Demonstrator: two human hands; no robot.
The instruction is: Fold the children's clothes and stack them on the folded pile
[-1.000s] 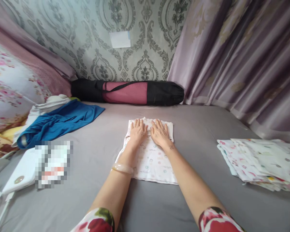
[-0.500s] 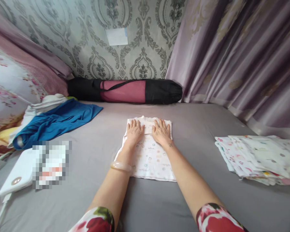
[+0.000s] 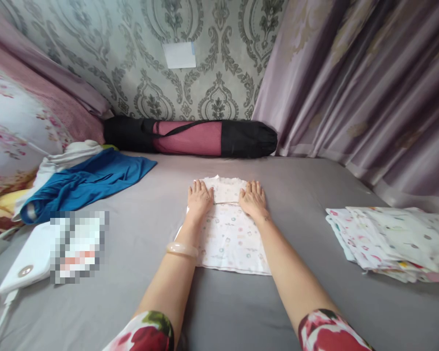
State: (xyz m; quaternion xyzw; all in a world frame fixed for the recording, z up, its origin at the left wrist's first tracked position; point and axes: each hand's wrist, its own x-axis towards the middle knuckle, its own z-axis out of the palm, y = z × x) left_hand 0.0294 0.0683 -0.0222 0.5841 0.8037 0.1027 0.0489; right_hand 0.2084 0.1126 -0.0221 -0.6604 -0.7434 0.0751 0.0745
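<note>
A white baby garment (image 3: 230, 239) with a small pastel print lies flat on the grey bed sheet (image 3: 300, 234) in front of me. Its far part is folded over, making a layer across the top. My left hand (image 3: 200, 197) rests palm down on the left end of that folded layer, fingers stretched out. On the right end, my right hand (image 3: 253, 197) lies flat as well, with its fingers pointing away from me. A pale bangle (image 3: 182, 249) circles my left forearm. The garment's edges beneath both hands are hidden.
A stack of folded printed cloths (image 3: 395, 239) lies at the right. To the left are a crumpled blue garment (image 3: 91, 180), a white device (image 3: 31, 258) with a cable, and a blurred item. A black and pink rolled bag (image 3: 190, 138) lies along the wall.
Both hands have slid outward, the left to the left and the right to the right, toward the sides of the folded layer. More of the print between them shows.
</note>
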